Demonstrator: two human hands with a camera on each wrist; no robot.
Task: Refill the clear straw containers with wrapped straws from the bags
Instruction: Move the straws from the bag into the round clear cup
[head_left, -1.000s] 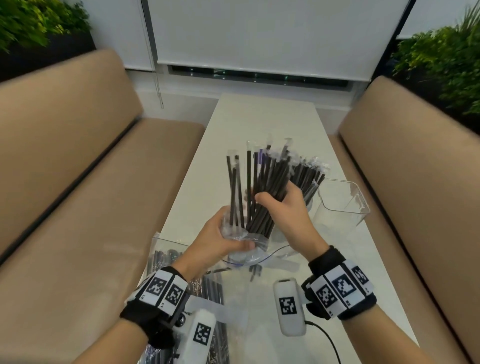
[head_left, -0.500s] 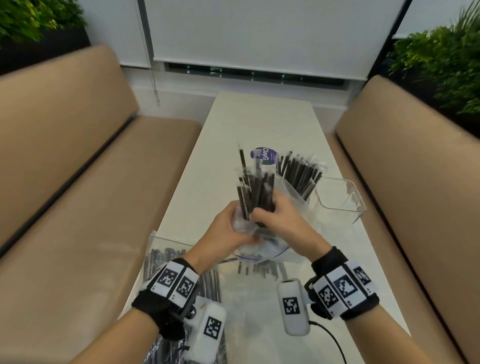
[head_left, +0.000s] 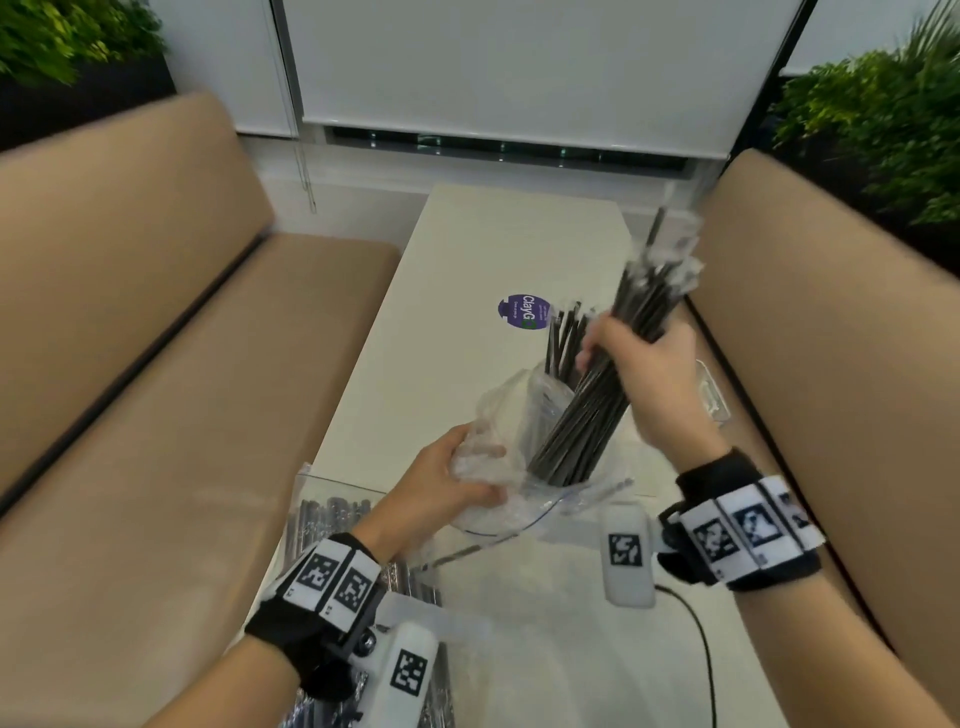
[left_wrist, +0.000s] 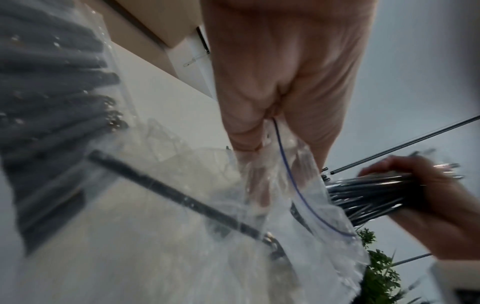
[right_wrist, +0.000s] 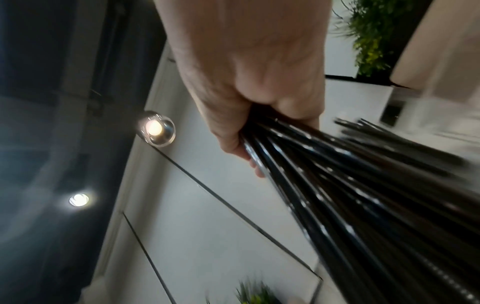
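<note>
Black straws by the fistful: your right hand (head_left: 655, 382) has its grip wrapped tight around a thick bundle of wrapped straws (head_left: 613, 364), and that bundle has come most of the way up out of the bag (head_left: 511, 441), tilted toward your right. A second ago both hands were bunched together low at the bag's mouth; now the right has swung up and away while the lower tips of the straws remain down inside the plastic. Your left hand (head_left: 447, 486) pinches the crumpled bag and keeps it anchored just above the desk (head_left: 467, 249). A few straws (head_left: 563, 335) are left standing in the bag. Behind your right hand sits a clear container (head_left: 712, 397), mostly hidden, so I can't tell how full it is. Another clear container (head_left: 332, 512) near your left wrist already shows straws lying inside. Looks like this load is nearly free and ready to carry to a container.
</note>
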